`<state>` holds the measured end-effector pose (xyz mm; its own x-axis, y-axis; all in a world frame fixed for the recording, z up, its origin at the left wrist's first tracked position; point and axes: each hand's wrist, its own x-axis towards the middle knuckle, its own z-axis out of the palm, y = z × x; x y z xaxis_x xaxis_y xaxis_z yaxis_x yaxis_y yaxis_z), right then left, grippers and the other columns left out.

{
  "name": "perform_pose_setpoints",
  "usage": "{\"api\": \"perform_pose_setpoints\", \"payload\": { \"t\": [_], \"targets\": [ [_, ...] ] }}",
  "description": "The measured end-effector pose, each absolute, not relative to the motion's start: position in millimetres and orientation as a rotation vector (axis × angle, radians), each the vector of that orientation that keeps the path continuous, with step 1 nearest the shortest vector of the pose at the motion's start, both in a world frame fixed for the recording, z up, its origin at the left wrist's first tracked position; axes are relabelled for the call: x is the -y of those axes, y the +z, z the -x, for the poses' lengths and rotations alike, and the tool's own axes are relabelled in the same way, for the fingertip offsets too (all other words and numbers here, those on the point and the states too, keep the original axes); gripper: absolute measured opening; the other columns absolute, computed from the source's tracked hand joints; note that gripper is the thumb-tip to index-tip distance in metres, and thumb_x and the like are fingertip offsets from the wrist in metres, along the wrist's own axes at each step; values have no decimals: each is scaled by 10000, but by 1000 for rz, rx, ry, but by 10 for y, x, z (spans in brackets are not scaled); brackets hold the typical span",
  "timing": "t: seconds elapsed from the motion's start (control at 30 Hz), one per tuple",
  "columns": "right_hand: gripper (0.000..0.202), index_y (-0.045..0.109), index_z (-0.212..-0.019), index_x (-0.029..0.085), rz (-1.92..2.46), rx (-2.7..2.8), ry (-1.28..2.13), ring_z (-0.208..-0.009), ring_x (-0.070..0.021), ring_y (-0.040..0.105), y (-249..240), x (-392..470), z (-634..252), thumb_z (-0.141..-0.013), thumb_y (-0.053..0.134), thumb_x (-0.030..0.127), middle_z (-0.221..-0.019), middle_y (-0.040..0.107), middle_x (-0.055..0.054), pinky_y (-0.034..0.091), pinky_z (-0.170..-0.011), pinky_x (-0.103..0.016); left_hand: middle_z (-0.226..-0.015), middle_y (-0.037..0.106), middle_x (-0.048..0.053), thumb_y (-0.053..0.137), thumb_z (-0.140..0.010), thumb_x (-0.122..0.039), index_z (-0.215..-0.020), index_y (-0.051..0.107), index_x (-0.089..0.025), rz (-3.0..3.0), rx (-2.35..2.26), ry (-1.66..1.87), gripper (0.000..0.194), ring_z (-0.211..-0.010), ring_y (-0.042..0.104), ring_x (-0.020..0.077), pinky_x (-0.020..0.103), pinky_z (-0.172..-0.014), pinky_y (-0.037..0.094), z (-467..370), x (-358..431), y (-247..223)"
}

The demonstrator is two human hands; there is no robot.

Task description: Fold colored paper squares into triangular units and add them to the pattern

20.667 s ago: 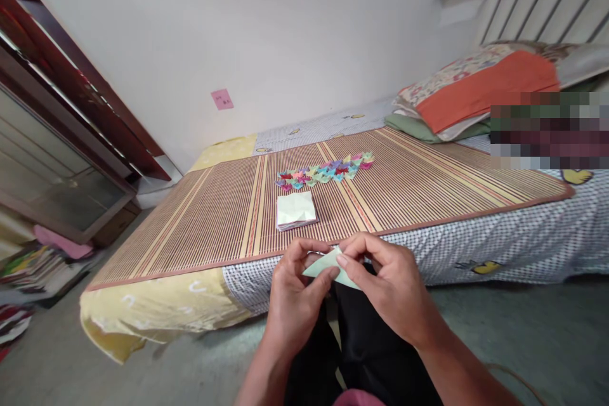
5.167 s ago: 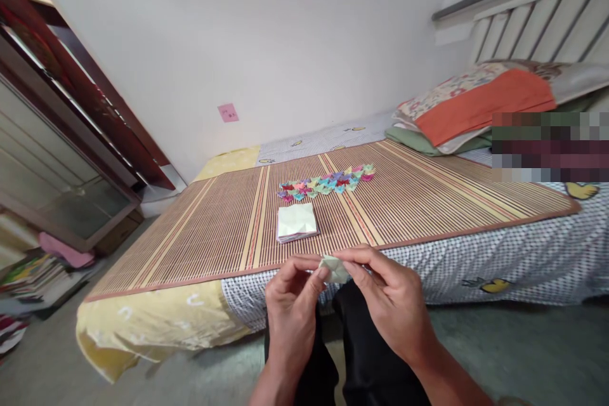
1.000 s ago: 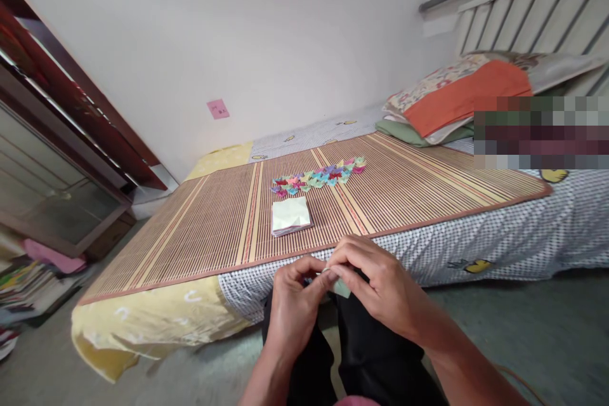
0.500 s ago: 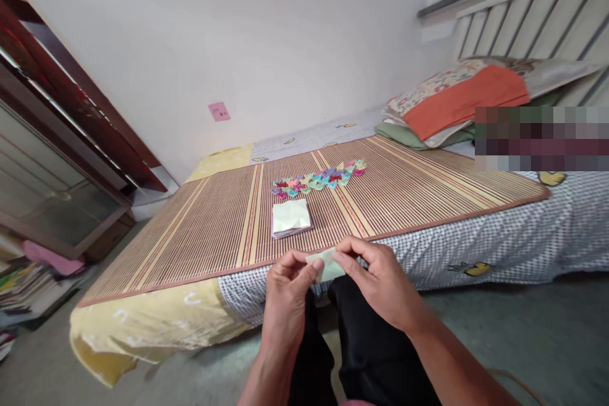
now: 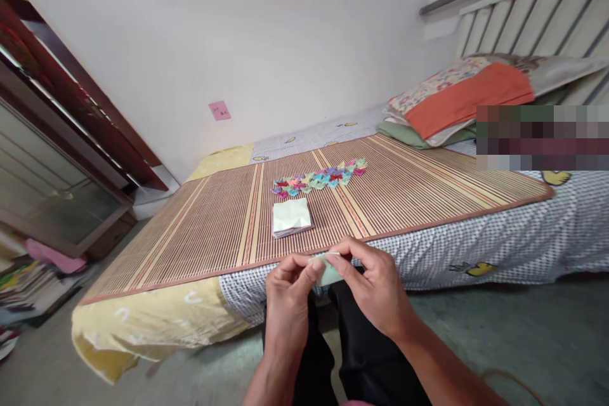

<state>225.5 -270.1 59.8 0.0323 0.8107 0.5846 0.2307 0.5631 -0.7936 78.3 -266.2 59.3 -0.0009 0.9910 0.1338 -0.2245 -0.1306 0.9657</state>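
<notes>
Between my two hands is a small pale green piece of folded paper (image 5: 329, 275), held above my lap at the bed's edge. My left hand (image 5: 291, 285) pinches its left side, thumb in front. On its right side and upper edge, my right hand (image 5: 373, 282) presses with thumb and fingers closed. The fingertips hide part of the folds. Just beyond lies a stack of square paper (image 5: 291, 216) with a creased pale green sheet on top. Farther back, rows of small folded paper pieces (image 5: 318, 179) in many colours lie on the mat.
A striped bamboo mat (image 5: 209, 228) covers the bed, over checked and yellow sheets. Pillows (image 5: 469, 98) are piled at the right by a radiator (image 5: 537, 16). A pink note (image 5: 219, 110) is on the wall. A glass-fronted cabinet (image 5: 52, 184) stands left.
My right thumb and fingers have shifted slightly left along the paper's top edge, and the paper's shape and angle have changed a little. Both hands still hold it.
</notes>
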Motion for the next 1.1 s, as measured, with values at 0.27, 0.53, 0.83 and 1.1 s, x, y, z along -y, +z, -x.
{"api": "perform_pose_setpoints", "payload": {
  "t": [0.27, 0.53, 0.83, 1.1],
  "targets": [
    [256, 650, -826, 197, 941, 1552, 549, -722, -167, 636, 551, 2691, -2285, -1043, 523, 240, -770, 652, -13, 468, -682, -265, -723, 653, -7, 807, -857, -334, -797, 727, -168, -1065, -890, 1414, 193, -690, 549, 117, 233, -704, 453, -783, 2637, 465],
    [243, 648, -830, 195, 946, 1498, 833, -668, -162, 628, 549, 2668, -2258, -1011, 588, 344, -737, 670, -8, 490, -627, -252, -705, 657, -8, 812, -849, -330, -772, 741, -174, -1148, -1018, 1554, 189, -691, 566, 131, 240, -696, 466, -807, 2681, 480],
    [248, 588, -759, 206, 1002, 1533, 621, -602, -142, 535, 435, 2633, -2214, -987, 604, 303, -655, 567, 22, 424, -572, -238, -646, 597, -15, 904, -697, -394, -677, 707, -164, -841, -889, 1446, 304, -647, 531, 118, 232, -676, 451, -790, 2604, 495],
    [261, 564, -754, 208, 972, 1605, 713, -615, -146, 564, 357, 2620, -2232, -1002, 587, 286, -670, 576, 21, 440, -601, -248, -672, 675, 12, 920, -668, -377, -730, 730, -155, -728, -813, 1450, 299, -629, 590, 134, 249, -645, 483, -770, 2522, 434]
  ]
}}
